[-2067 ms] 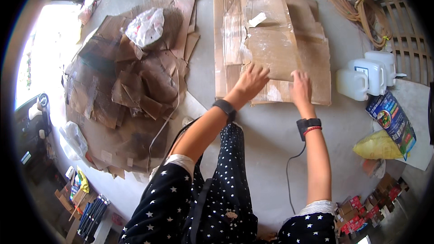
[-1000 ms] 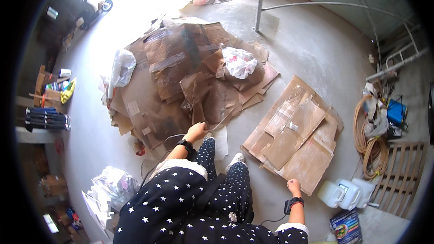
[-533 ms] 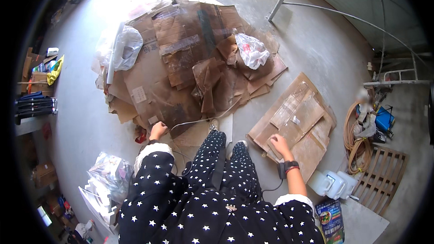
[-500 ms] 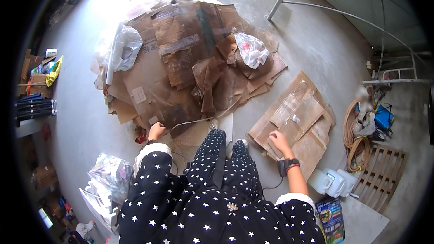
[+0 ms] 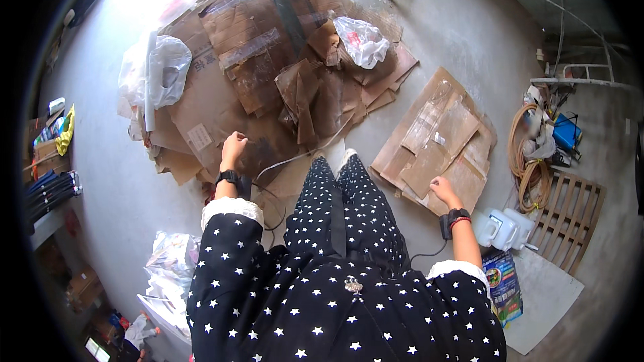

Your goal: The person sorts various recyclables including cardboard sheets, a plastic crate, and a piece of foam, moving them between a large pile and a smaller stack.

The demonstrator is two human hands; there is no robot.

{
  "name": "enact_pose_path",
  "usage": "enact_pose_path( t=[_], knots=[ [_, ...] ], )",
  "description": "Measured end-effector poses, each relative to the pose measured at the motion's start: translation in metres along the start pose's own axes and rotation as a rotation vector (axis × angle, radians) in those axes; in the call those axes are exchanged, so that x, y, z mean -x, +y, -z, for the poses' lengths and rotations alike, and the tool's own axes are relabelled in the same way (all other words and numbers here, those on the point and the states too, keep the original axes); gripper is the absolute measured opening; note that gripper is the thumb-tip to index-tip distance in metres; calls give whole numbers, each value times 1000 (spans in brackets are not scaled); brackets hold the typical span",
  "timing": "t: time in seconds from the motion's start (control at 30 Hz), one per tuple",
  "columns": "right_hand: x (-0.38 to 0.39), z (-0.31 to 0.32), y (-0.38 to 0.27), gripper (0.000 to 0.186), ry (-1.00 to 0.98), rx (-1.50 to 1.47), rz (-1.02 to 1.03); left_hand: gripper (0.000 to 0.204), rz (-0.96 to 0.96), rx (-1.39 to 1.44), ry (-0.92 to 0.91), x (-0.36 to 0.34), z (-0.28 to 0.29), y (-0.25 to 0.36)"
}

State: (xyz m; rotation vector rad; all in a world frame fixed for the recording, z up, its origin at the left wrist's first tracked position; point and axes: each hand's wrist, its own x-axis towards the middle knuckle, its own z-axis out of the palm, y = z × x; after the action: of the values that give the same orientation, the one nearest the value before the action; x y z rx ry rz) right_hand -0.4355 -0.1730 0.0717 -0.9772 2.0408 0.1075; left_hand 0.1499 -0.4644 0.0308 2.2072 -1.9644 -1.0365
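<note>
My left hand [image 5: 233,149] hangs over the near edge of a large heap of flattened brown cardboard [image 5: 231,110], apart from it, with loosely bent fingers and nothing visible in them. To the right, my right hand [image 5: 444,192] hovers over a smaller stack of flat cardboard [image 5: 429,141], also empty with its fingers lightly curled. Each wrist wears a dark band. Crumpled clear-white plastic bags lie on the heap: one bag [image 5: 362,41] at its right, another bag [image 5: 168,70] beside a pale tube [image 5: 149,84] at its left.
A cord [image 5: 315,147] runs across the heap's near edge. At right are coiled hose [image 5: 533,184], white jugs [image 5: 503,228], a wooden slatted pallet [image 5: 570,218] and a metal frame [image 5: 577,80]. A filled clear bag [image 5: 171,255] stands at lower left.
I have moved forward; the cardboard heap sits higher and farther left in view. My left hand has risen away from my body over the cardboard. My feet are now side by side.
</note>
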Motion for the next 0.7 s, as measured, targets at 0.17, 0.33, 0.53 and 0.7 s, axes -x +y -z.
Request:
enact_pose_path(
  t=[0.17, 0.33, 0.53, 0.7],
  knots=[
    [-7, 10, 5, 21, 49, -104, 99, 25, 1, -103, -54, 22, -8, 21],
    [-18, 6, 11, 21, 18, -226, 170, 24, -3, -258, -104, 44, -23, 29],
    [-9, 2, 53, 19, 52, -283, 28, 25, 25, -308, -112, 41, -18, 59],
    [7, -25, 107, 17, 140, -220, -135, 27, 1, -355, -50, 5, -6, 87]
  ],
)
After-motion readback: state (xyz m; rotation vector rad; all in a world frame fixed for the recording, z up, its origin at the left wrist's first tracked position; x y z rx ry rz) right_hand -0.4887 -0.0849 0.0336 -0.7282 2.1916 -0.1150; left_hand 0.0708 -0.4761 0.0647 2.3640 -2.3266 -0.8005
